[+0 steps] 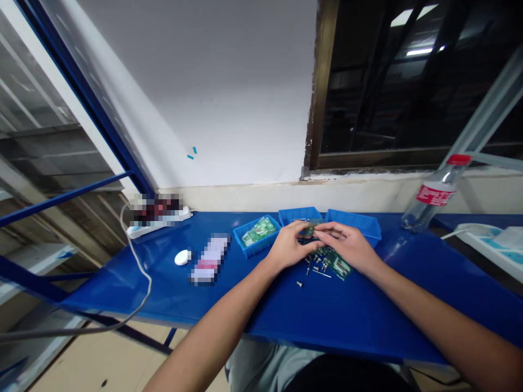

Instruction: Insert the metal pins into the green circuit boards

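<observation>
Both hands meet over a pile of small metal screws (316, 260) and green circuit boards (339, 265) on the blue table. My left hand (291, 245) is closed, thumb and fingers pinching a small greenish piece (307, 231). From the right, my right hand (345, 242) reaches to the same piece, its fingers bent together against it. The fingers partly hide the piece, so its shape is unclear. A lone screw (299, 284) and a thin metal pin (322, 273) lie just in front of the pile.
Behind the hands stand two blue bins (300, 214) (370, 226); a third bin (255, 250) at left holds green boards. A blurred-out flat item (211, 258), white round object (182, 257), power strip (159, 222) and cable (149, 280) lie left. A plastic bottle (435, 195) stands right.
</observation>
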Available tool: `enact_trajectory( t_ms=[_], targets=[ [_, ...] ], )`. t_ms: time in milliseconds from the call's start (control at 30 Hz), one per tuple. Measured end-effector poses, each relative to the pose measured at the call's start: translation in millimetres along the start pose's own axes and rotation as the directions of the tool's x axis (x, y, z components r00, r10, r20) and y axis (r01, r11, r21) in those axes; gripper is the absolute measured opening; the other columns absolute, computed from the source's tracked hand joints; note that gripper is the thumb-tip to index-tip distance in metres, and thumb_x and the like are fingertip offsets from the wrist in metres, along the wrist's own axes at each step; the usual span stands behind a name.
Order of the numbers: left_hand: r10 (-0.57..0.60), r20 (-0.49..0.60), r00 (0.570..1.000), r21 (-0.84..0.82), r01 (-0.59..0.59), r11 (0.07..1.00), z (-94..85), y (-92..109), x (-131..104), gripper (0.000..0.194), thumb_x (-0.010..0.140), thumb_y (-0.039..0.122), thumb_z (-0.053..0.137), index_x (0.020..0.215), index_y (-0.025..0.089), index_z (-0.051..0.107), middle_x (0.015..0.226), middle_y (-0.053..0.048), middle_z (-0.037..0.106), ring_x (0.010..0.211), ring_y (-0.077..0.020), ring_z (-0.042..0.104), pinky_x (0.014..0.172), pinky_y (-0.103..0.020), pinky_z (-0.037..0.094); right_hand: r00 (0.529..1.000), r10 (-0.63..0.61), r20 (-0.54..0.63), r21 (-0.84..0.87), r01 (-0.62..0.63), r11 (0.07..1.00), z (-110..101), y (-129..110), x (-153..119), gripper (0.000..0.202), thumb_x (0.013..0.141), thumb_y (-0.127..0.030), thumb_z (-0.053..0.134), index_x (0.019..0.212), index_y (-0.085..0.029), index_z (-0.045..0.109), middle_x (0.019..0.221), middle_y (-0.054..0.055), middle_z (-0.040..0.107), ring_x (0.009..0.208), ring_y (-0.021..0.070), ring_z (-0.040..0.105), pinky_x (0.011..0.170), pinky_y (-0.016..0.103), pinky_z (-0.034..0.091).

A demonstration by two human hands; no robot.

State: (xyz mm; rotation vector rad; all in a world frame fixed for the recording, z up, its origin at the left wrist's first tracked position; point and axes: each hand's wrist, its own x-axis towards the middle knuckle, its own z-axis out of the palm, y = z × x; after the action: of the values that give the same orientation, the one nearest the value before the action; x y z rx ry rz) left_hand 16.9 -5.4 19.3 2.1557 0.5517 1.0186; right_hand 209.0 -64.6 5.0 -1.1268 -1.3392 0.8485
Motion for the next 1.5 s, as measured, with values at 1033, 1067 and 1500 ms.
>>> enact_trajectory(
  t_ms=[1033, 1067, 1500],
  targets=[
    [-0.219, -0.054, 0.974, -0.342, 0.188, 0.921, 1.3, -7.2, 4.7, 0.039, 0.082, 0.034, 0.082, 0.11, 0.011, 0.067, 0.099, -0.011, 0.075, 0.088, -0.0182, 0.071, 0.084, -0.031, 0.058, 0.995, 0.051, -0.085, 0.064, -0.046, 0.997, -0.5, -2.0, 2.2, 0.044, 0.073, -0.051, 0.087, 0.1, -0.017, 0.08, 0.094, 0.009, 0.08, 0.074, 0.0207, 0.071, 0.072, 0.036, 0.059],
    [-0.201, -0.08, 0.976, -0.279, 0.172, 0.945, -1.8, -4.6, 4.5, 0.036, 0.085, 0.033, 0.079, 0.111, 0.012, 0.067, 0.099, -0.011, 0.075, 0.089, -0.0186, 0.071, 0.082, -0.031, 0.058, 0.995, 0.05, -0.087, 0.065, -0.045, 0.997, -0.5, -2.6, 2.3, 0.045, 0.075, -0.051, 0.086, 0.103, -0.017, 0.079, 0.095, 0.009, 0.08, 0.074, 0.021, 0.072, 0.072, 0.036, 0.06],
    [-0.126, -0.206, 0.97, 0.82, 0.242, 0.519, -95.2, 2.2, -15.9, 0.024, 0.092, 0.021, 0.057, 0.109, 0.022, 0.074, 0.111, -0.009, 0.071, 0.104, -0.0267, 0.066, 0.091, -0.037, 0.053, 0.971, -0.224, 0.079, -0.53, 0.231, 0.816, -0.2, -1.3, -4.9, 0.026, 0.097, -0.043, 0.062, 0.11, -0.025, 0.076, 0.1, 0.005, 0.078, 0.086, 0.0236, 0.072, 0.08, 0.039, 0.058]
  ],
)
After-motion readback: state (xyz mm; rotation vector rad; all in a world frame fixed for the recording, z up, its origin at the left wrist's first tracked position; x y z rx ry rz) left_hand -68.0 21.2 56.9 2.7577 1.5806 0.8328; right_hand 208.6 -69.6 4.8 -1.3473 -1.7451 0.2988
